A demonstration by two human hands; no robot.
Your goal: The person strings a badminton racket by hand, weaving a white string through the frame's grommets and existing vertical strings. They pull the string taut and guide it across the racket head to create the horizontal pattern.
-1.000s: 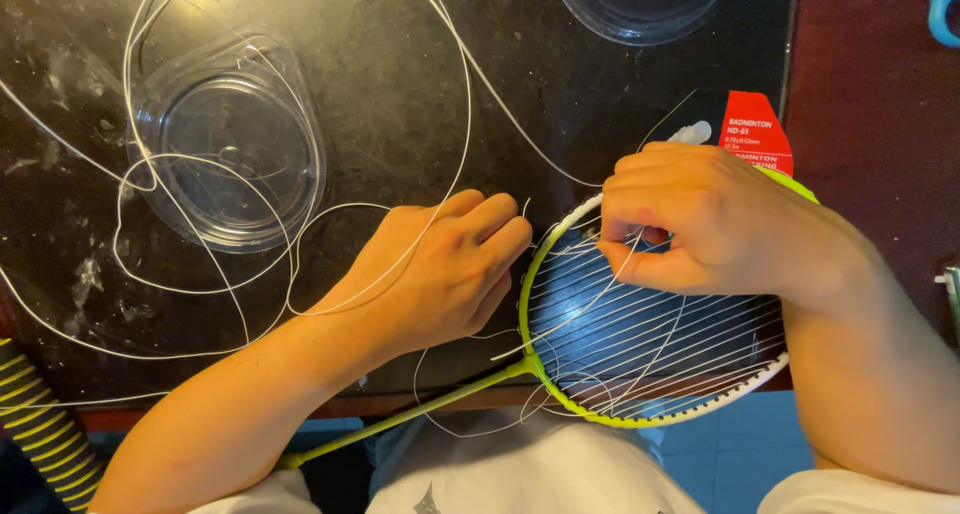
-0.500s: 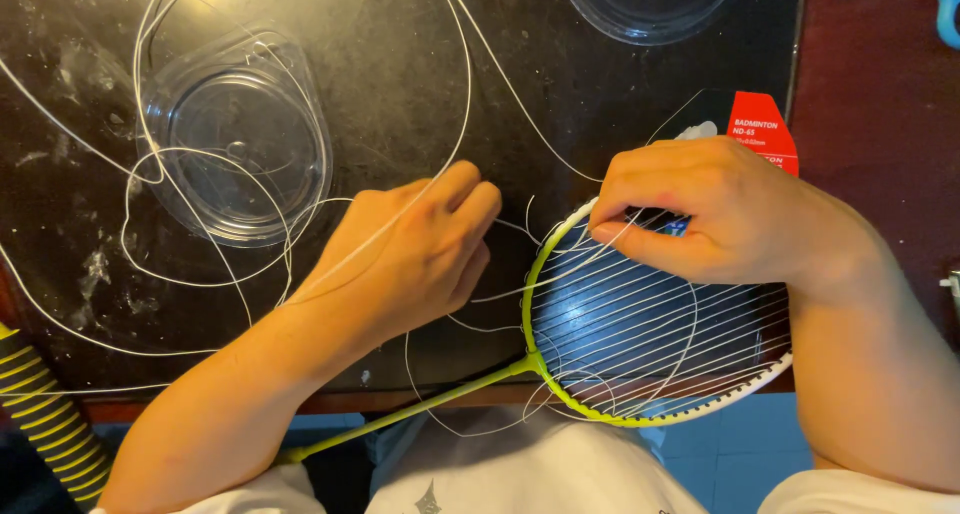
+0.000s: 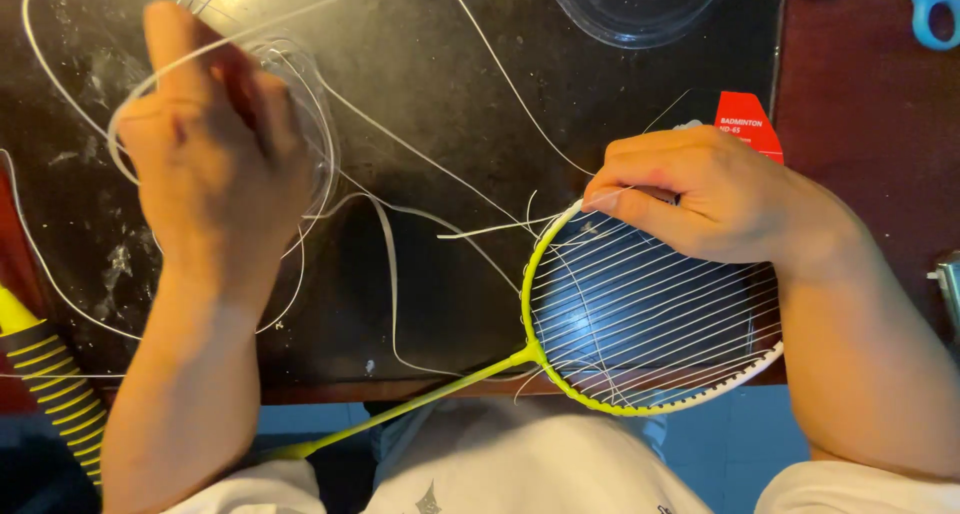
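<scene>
A yellow-green badminton racket lies at the near edge of a dark table, its head partly strung with white strings. My right hand rests on the top of the racket head, fingers pinched on the frame and strings. My left hand is raised far to the left, above a clear plastic lid, fingers closed on a long white string that runs back to the racket head. Loose loops of that string sprawl over the table.
A clear plastic lid sits under my left hand and another clear plastic container at the top edge. A red card package lies behind my right hand. Blue scissors are at top right. A yellow-and-black striped grip is at the lower left.
My left hand has pulled away from the racket head, up and to the left, drawing the white string out. My right hand has stayed on the racket head.
</scene>
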